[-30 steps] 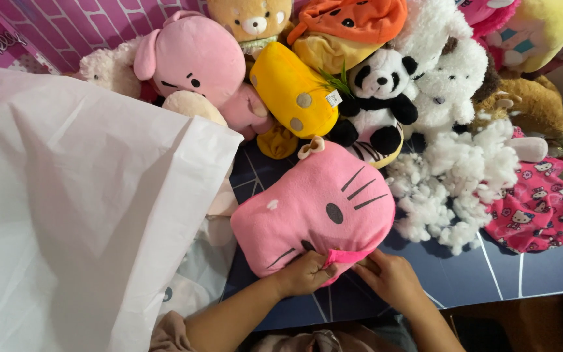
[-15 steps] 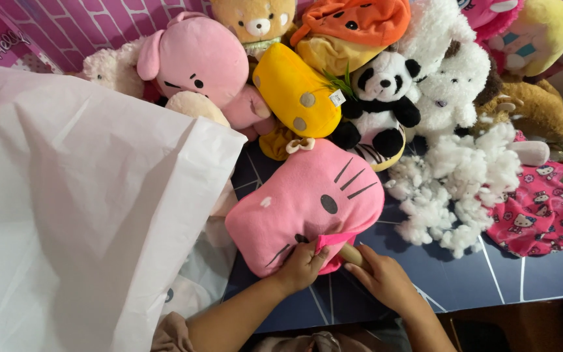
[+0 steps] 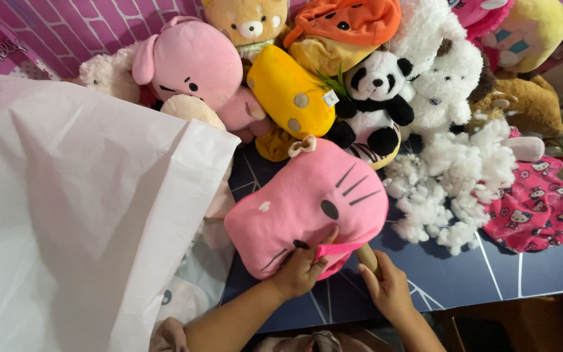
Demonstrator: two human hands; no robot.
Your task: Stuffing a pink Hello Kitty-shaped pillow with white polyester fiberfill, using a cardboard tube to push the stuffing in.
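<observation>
On the blue table (image 3: 522, 274), left hand (image 3: 302, 268) grips the pink cat-face plush (image 3: 307, 205), right hand (image 3: 386, 287) clamps a wooden stick (image 3: 366, 256) angled up-left.

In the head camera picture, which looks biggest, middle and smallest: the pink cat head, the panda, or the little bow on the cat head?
1. Pink cat head, though it is nearest the camera.
2. Panda.
3. Bow, clearly smallest.
</observation>
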